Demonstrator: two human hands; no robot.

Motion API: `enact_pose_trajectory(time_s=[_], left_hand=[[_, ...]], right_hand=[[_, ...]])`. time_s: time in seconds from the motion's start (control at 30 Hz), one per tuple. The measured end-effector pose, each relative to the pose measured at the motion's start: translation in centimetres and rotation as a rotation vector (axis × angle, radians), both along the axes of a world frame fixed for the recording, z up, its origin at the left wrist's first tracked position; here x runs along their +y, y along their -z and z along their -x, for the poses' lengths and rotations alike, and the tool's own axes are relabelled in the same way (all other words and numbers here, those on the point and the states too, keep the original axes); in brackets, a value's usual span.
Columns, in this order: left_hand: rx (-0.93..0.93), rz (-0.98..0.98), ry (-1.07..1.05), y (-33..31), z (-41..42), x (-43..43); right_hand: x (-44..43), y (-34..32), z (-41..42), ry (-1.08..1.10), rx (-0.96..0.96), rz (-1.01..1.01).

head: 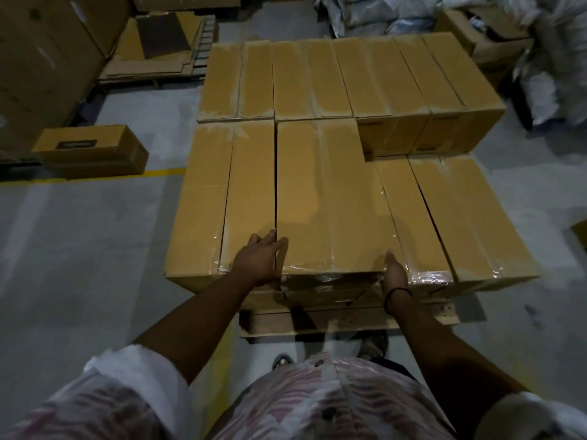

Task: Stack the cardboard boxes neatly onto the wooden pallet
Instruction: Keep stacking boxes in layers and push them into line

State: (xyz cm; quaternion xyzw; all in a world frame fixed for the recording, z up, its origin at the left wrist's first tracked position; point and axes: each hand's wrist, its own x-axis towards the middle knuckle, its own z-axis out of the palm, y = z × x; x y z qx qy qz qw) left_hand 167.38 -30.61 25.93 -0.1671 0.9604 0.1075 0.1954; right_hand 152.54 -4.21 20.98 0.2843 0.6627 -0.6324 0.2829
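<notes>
At the near edge of the low wooden pallet (349, 322), the left hand (259, 260) and right hand (395, 276) pressed straight fingers against a long tan cardboard box (330, 198) in the top layer, whose near right corner lay unfilled

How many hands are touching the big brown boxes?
2. The left hand lies flat on top of the tan cardboard boxes, over the gap between two; the right hand presses the raised middle box's near right corner.

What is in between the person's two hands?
A long cardboard box, seen in the head view. The left hand and right hand touch its near corners.
</notes>
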Motion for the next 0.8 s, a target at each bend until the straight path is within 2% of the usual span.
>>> enact_pose_trajectory(time_s=[0.13,0.23,0.3,0.4,0.47,0.5,0.6,0.73,0.8], left_hand=[[-0.008,-0.007,-0.004,0.2,0.0,-0.1],[-0.006,0.012,0.004,0.4,0.0,-0.1],[-0.008,0.043,0.028,0.4,0.1,-0.1],[-0.009,0.092,0.045,0.3,0.0,0.0],[-0.018,0.107,0.057,0.6,0.1,0.3],[-0.018,0.118,0.059,0.7,0.2,0.4],[-0.026,0.106,0.05,1.0,0.3,0.4],[0.01,0.103,0.054,1.0,0.2,0.1],[0.03,0.072,0.043,0.9,0.4,-0.2]], right_hand=[[1.8,2.4,-0.7,0.23,-0.104,-0.101],[1.5,3.6,-0.1,0.197,-0.078,-0.104],[-0.4,2.1,0.3,0.24,-0.103,0.008],[-1.9,2.9,1.0,0.191,-0.109,0.037],[-1.4,2.8,1.2,0.23,-0.098,0.057],[-1.6,0.2,0.5,0.207,-0.076,-0.002],[-1.3,-0.7,1.1,0.117,-0.017,-0.156],[-1.9,-1.2,2.9,-0.176,0.039,-0.167],[-2.0,-1.6,4.0,-0.206,0.082,-0.246]])
